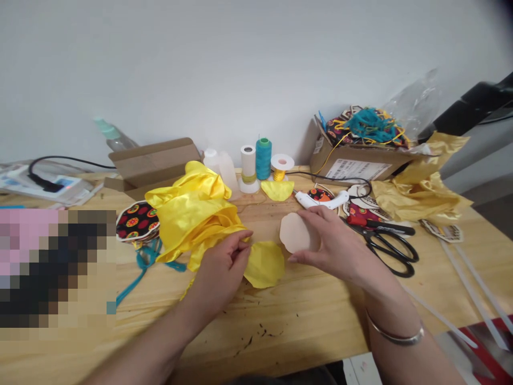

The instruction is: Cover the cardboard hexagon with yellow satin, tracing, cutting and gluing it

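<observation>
**Bare pale disc in one hand, cut yellow piece at the other**

Nearest: wooden bench [312, 331], dark flecks on its front part. Both forearms reach in over it, bracelet [401, 339] on the right one.

Left hand [222, 267]: fingers narrow, thumb and fingertips together at the left edge of a small yellow cloth piece [265, 266]; looks like a light pinch. Right hand [339, 243]: thumb and fingers spread around a pale scalloped disc [298, 234], gripping its rim. Disc sits just right of the yellow cloth piece, the two apart.

Progress, judged from layout: cutting seems done for this piece. Disc face is bare, no cloth on it; the two not joined. Underside of disc can't be seen.

Beyond left hand: heap of yellow satin [196, 208], teal ribbon [147, 256], stack of patterned pieces [138, 220] with pale borders, which look further along than the disc. Right: black-handled scissors [387, 250] beside the forearm, then a white corded tool [325, 201].

Further back: another yellow piece [277, 190], teal thread cone [263, 160], white bottles [226, 171], cardboard box [360, 166] piled with patterned items and teal strands [372, 125]. Plain wall [256, 64] behind.
</observation>
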### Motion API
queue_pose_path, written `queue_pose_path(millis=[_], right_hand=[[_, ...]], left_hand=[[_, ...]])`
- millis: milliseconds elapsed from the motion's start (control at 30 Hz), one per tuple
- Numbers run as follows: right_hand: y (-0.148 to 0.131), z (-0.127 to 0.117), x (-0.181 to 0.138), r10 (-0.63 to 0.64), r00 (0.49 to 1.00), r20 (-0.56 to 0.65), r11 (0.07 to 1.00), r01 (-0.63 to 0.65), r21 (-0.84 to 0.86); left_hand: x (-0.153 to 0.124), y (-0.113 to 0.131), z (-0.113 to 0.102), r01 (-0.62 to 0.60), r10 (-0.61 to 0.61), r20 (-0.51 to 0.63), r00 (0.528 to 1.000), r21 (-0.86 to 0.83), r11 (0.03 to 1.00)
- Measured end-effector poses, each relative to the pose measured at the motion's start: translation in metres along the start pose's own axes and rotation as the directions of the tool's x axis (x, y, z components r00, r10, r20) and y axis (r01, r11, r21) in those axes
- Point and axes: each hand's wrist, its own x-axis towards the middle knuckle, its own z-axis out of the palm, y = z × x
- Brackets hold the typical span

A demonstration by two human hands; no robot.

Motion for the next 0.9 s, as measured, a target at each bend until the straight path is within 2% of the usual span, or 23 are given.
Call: queue_pose_path(millis=[133,333,533,600,700,733,800,900], right_hand=[[-0.006,0.002,0.001,0.006,0.998,0.058,0.998,-0.002,-0.055],[-0.015,0.001,0.002,0.015,0.991,0.135,0.997,-0.006,-0.072],[-0.013,0.005,0.001,-0.003,0.99,0.143,0.996,0.015,-0.084],[-0.013,0.005,0.001,-0.002,0.99,0.142,0.996,0.014,-0.086],[-0.012,0.005,0.001,0.005,0.99,0.138,0.996,0.008,-0.087],[-0.012,0.005,0.001,0.006,0.991,0.136,0.996,0.006,-0.087],[-0.011,0.006,0.001,0.002,0.992,0.129,0.996,0.01,-0.087],[-0.009,0.006,0.001,-0.016,0.993,0.119,0.996,0.027,-0.088]], left_hand=[[-0.001,0.0,-0.003,-0.032,0.033,-0.024,0.999,0.05,0.998],[0.001,-0.002,-0.006,-0.12,0.143,-0.102,0.984,0.205,0.971],[-0.001,-0.002,-0.009,-0.186,0.244,-0.133,0.961,0.346,0.92],[-0.002,-0.001,-0.009,-0.236,0.331,-0.164,0.929,0.425,0.874],[-0.004,0.001,-0.009,-0.357,0.507,-0.183,0.842,0.516,0.779],[-0.004,0.002,-0.009,-0.407,0.55,-0.151,0.821,0.521,0.75],[-0.005,0.002,-0.009,-0.503,0.591,-0.016,0.807,0.506,0.701],[-0.005,0.0,-0.008,-0.579,0.548,0.226,0.806,0.498,0.646]])
